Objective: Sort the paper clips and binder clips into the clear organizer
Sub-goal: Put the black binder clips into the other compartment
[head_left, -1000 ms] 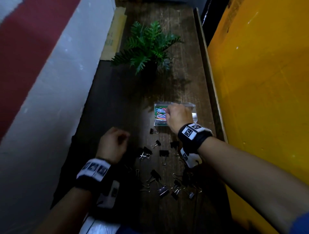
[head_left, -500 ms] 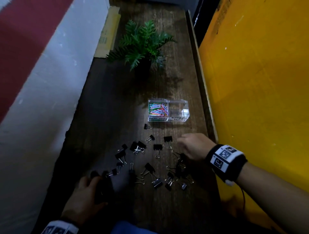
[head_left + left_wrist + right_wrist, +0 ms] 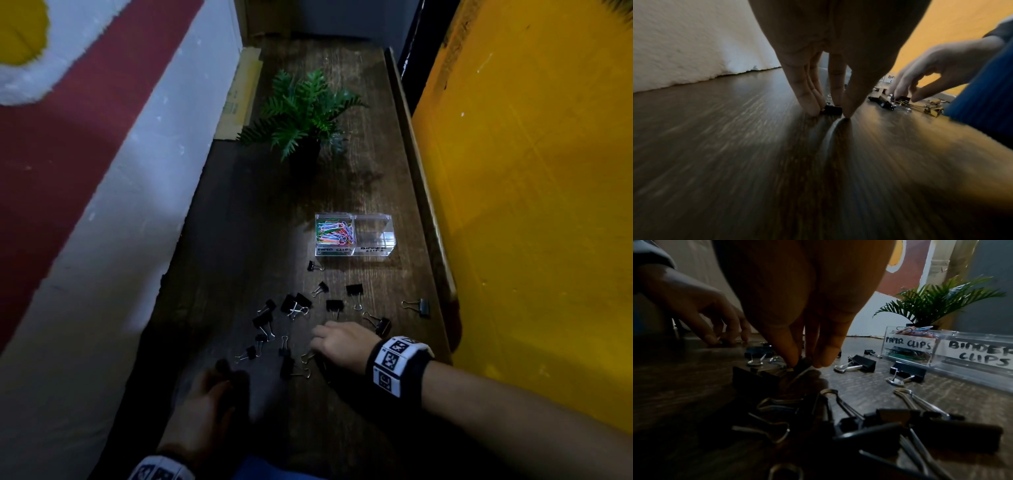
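Paper clips (image 3: 334, 232): already filled the clear organizer's (image 3: 354, 253) left compartment.
Binder clips (image 3: 298, 306): all lay scattered on the table; right compartment empty.
Right hand (image 3: 344, 344): fingertips pinched one binder clip.
Left hand (image 3: 830, 53): fingertips closed around a small binder clip.

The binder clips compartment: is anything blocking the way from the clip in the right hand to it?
Nothing visible does. The right hand pinches a binder clip; only loose clips lie low on the table before the organizer's open, empty right compartment.

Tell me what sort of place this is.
Likely a home or small-office desk nook: a narrow wooden tabletop between painted walls, a potted fern, and a clear organizer labelled for paper and binder clips.
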